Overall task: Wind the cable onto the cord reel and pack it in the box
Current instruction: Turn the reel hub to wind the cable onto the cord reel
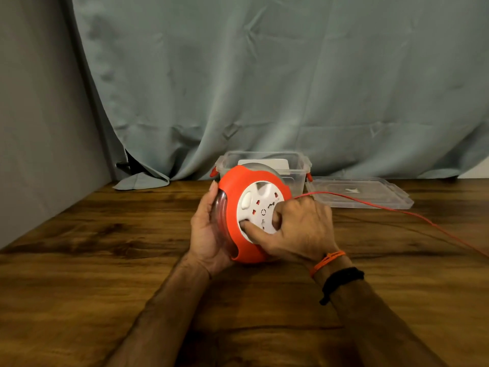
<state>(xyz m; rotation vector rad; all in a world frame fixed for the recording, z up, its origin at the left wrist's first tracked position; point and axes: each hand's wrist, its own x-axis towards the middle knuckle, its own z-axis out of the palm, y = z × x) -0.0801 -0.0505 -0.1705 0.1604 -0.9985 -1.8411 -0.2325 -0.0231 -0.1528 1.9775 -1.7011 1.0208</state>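
An orange cord reel with a white socket face is held tilted above the wooden table. My left hand cups its clear left side, fingers curled round the rim. My right hand lies on the white face, thumb and fingers curled into its recesses. A thin red cable runs from behind my right hand across the table and off the right edge. Behind the reel stands the clear plastic box, open, with red latches.
The box's clear lid lies flat to the right of the box. A grey-green curtain hangs behind the table, a grey wall on the left. Bare wooden tabletop spreads to the left and in front.
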